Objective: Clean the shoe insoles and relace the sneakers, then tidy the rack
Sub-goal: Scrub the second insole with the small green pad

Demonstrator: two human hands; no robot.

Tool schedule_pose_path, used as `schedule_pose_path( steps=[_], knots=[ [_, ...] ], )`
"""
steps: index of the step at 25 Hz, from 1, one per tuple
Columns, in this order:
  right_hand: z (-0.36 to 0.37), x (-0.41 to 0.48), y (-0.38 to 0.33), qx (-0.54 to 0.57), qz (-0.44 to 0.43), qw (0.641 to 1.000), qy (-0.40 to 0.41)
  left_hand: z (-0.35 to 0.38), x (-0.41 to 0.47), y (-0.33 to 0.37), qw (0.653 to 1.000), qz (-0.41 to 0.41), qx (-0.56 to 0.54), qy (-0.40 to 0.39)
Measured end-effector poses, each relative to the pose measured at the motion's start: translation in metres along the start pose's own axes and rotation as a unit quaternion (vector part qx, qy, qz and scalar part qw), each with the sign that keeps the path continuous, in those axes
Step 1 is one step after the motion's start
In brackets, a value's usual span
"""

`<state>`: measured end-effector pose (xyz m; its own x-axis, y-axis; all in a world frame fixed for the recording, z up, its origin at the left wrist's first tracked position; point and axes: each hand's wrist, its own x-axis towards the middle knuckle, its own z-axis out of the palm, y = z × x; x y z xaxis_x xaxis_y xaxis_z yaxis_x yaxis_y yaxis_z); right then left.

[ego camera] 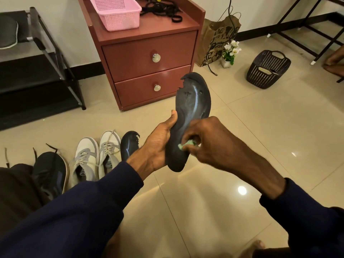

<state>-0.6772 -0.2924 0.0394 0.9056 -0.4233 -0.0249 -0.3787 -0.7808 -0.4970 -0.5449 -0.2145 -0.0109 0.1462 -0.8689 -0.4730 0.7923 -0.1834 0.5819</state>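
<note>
In front of the red-brown two-drawer cabinet, the left hand grips a dark insole by its long edge, with the thumb lying along the near side and the fingers curled behind. The insole is held above the floor tiles, and its ragged, torn toe end points up toward the cabinet's lower drawer. The right hand pinches a small wad of pale green cloth in its curled fingers and presses it on the insole's heel half.

On the floor in front of the cabinet and to its left, a second dark insole lies just beside a pair of white-and-grey sneakers. A dark sneaker sits farther left. On top of the cabinet are a pink plastic basket and a tangle of black laces. A black shoe rack stands left of the cabinet. To its right are a printed paper bag, a small pot of white flowers and a tipped black basket.
</note>
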Motion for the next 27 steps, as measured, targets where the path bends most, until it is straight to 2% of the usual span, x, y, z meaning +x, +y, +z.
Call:
schedule_pose_path(
  steps=[2,3,6,7,8,11,12,13,15,17,21,22,24,26,27],
  knots=[
    [-0.002,0.003,0.006,-0.083,0.027,0.993,0.074,0.001,0.001,0.000,1.000,0.011,0.001,0.006],
    [0.000,0.004,0.004,-0.069,0.022,0.994,0.085,0.000,0.002,0.001,1.000,0.012,0.003,0.006],
    [0.002,-0.004,-0.012,0.064,-0.020,0.997,-0.032,-0.001,0.002,0.000,1.000,-0.005,0.000,0.003],
    [0.000,-0.005,-0.011,0.072,-0.015,0.995,-0.061,-0.001,0.002,-0.001,1.000,-0.005,0.000,0.003],
    [-0.002,-0.004,-0.004,0.039,-0.004,0.998,-0.051,-0.001,0.002,-0.001,1.000,-0.001,0.002,0.003],
    [-0.008,0.003,0.018,-0.119,0.057,0.988,0.081,0.002,0.002,-0.001,1.000,0.008,-0.017,-0.003],
    [-0.008,0.005,0.019,-0.127,0.066,0.984,0.106,0.003,0.001,0.000,1.000,0.010,-0.020,-0.002],
    [-0.006,0.005,0.016,-0.108,0.057,0.987,0.105,0.003,0.002,0.001,1.000,0.011,-0.018,0.003],
    [0.001,0.000,0.003,-0.026,0.007,0.998,0.049,0.001,0.004,-0.001,1.000,0.008,-0.001,0.011],
    [-0.003,-0.002,0.001,0.019,-0.007,1.000,0.009,0.000,0.004,-0.004,1.000,0.005,0.015,0.022],
    [-0.019,0.014,0.024,-0.144,0.110,0.982,0.057,0.006,0.000,-0.006,1.000,0.007,-0.007,-0.002],
    [-0.019,0.015,0.024,-0.145,0.111,0.981,0.067,0.005,0.001,-0.006,1.000,0.016,0.004,0.000],
    [-0.010,0.007,0.014,-0.061,0.042,0.995,0.071,0.003,0.003,-0.006,0.997,0.038,0.054,0.027],
    [-0.005,-0.002,0.001,0.019,0.000,1.000,0.008,0.003,0.003,-0.006,0.995,0.045,0.084,0.040],
    [-0.005,-0.002,0.003,0.016,-0.001,1.000,0.003,0.004,0.003,-0.007,0.994,0.046,0.089,0.042]
  ],
)
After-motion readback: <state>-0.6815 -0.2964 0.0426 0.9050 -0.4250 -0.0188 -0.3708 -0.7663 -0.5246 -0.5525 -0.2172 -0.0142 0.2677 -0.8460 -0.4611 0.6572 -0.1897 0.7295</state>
